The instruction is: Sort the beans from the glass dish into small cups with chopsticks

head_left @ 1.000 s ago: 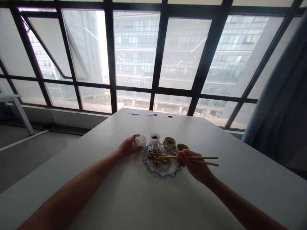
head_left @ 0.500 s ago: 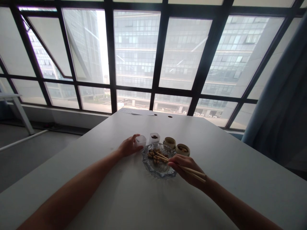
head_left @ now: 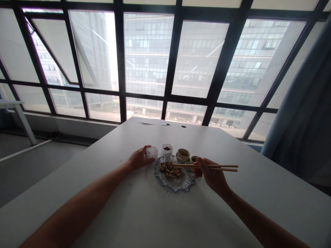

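Note:
My left hand is wrapped round a small translucent plastic cup standing on the table. In my right hand is a pair of chopsticks, held nearly level and pointing left. Their tips reach over a heap of brown, nut-like pieces in a scalloped clear glass bowl. Whether the tips pinch a piece is too small to tell. Just behind the bowl stand a second plastic cup with dark bits in it and a tan ceramic cup. Another tan cup is partly hidden by my right hand.
All of this stands on a long white table. White papers lie at its far end, near two dark round spots. Large windows rise behind, a blue curtain hangs at the right, and another white table stands at the left.
My right hand has moved right and slightly up, swinging the chopsticks from a slant to nearly level. It now covers much of the right ceramic cup. My left hand stays on the plastic cup.

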Demonstrator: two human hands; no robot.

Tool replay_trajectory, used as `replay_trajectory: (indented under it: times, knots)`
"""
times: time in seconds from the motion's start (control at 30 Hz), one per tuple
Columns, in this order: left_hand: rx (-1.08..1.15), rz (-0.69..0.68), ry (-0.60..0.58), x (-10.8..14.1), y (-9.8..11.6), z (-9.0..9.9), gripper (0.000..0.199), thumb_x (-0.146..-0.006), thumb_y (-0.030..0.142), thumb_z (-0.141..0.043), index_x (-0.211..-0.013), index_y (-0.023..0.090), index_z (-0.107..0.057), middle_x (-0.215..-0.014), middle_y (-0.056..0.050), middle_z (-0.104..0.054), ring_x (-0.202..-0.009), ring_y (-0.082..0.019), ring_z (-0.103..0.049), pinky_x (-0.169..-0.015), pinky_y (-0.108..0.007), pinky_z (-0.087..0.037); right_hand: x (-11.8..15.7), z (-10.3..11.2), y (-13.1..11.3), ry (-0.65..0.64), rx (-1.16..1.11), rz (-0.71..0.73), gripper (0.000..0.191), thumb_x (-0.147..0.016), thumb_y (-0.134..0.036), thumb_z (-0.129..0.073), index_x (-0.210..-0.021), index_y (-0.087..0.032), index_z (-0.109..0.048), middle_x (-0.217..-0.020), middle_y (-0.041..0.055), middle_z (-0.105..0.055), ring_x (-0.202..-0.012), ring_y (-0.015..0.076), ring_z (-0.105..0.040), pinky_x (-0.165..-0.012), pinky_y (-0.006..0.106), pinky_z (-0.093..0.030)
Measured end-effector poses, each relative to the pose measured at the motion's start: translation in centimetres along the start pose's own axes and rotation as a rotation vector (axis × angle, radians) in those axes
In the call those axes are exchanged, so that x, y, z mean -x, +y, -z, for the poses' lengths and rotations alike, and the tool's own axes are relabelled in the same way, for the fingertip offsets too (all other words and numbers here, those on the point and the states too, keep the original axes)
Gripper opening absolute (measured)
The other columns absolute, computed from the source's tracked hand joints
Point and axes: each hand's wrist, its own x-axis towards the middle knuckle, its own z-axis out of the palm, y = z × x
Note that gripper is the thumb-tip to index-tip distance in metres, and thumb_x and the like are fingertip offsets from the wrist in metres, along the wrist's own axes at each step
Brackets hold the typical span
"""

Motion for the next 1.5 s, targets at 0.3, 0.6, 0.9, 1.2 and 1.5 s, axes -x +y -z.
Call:
replay_trajectory:
  times: [0.3,0.6,0.9,1.2,1.5]
  knots:
    - [-0.005,0.010,-0.006,0.1,0.6,0.4,0.068,-0.076,0.051,-0.066,-0.133,0.018,-0.047,-0.101,-0.012,-0.070,-0.086,-0.027,-0.068,-0.078,-0.039,-0.053,0.8,-0.2,-0.2,-0.219,0.107,0.082,0.044,-0.089,-0.058,-0.057,-0.064,-0.021,-0.064,-0.056,0.0038,-0.066,-0.049,0.0173,-0.062,-0.048,0.029,-0.050]
    - [0.001,-0.004,0.007,0.0,0.1,0.0,0.068,-0.076,0.051,-0.067,-0.134,0.019,-0.047,-0.101,-0.011,-0.070,-0.086,-0.027,-0.067,-0.077,-0.039,-0.054,1.5,-0.6,-0.5,-0.226,0.132,0.185,0.042,-0.091,-0.053,-0.057,-0.063,-0.022,-0.064,-0.056,0.0029,-0.065,-0.048,0.0163,-0.062,-0.048,0.028,-0.050]
    - [-0.004,-0.001,0.001,-0.1,-0.1,-0.2,0.070,-0.077,0.053,-0.066,-0.135,0.020,-0.046,-0.101,-0.011,-0.070,-0.086,-0.027,-0.068,-0.078,-0.039,-0.053,-0.9,0.6,1.3,0.091,-0.246,-0.220,0.047,-0.073,-0.065,-0.070,-0.070,-0.018,-0.069,-0.051,0.0050,-0.067,-0.040,0.0183,-0.060,-0.038,0.030,-0.049]
    - [0.004,-0.016,0.001,0.1,0.1,0.0,0.072,-0.077,0.053,-0.066,-0.136,0.019,-0.045,-0.105,-0.012,-0.070,-0.090,-0.028,-0.068,-0.080,-0.041,-0.054,-0.3,0.9,0.7,0.107,-0.106,-0.098,0.048,-0.075,-0.066,-0.067,-0.069,-0.019,-0.068,-0.051,0.0046,-0.068,-0.040,0.0174,-0.060,-0.039,0.029,-0.050]
    - [-0.008,-0.049,0.057,0.2,0.3,0.1,0.071,-0.076,0.048,-0.068,-0.137,0.022,-0.045,-0.118,-0.012,-0.067,-0.104,-0.030,-0.066,-0.091,-0.044,-0.052,1.7,0.3,-1.9,-0.176,0.117,0.272,0.043,-0.090,-0.055,-0.057,-0.064,-0.023,-0.069,-0.053,0.0034,-0.068,-0.044,0.0175,-0.063,-0.046,0.030,-0.052]
